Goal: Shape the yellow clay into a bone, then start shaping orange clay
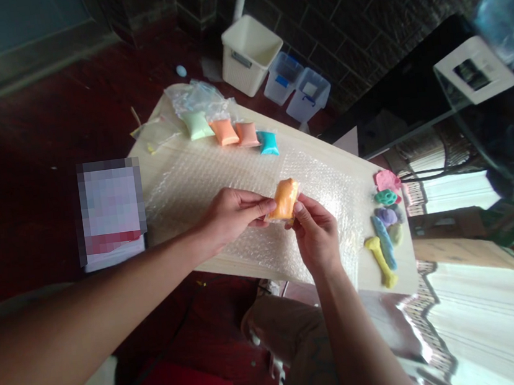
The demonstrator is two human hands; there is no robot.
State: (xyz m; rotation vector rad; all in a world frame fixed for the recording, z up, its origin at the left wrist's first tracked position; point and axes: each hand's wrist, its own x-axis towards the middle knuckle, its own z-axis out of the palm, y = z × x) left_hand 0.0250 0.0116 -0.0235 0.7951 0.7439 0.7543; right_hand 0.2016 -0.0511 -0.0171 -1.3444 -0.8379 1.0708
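Between both hands, above the bubble wrap (238,188), is a small clear packet of orange modelling clay (286,197). My left hand (236,215) pinches its left edge between thumb and fingers. My right hand (316,229) grips the lower right edge, thumb on top. Farther back on the table lie more packets in a row: a pale green packet (198,125), an orange packet (224,132), a salmon packet (247,134) and a blue packet (268,143).
Shaped clay pieces sit at the table's right end, among them a yellow bone shape (381,263), a blue roll (383,241) and a pink piece (387,181). Clear plastic bags (201,96) lie at the far left corner. A white bin (250,53) stands beyond the table.
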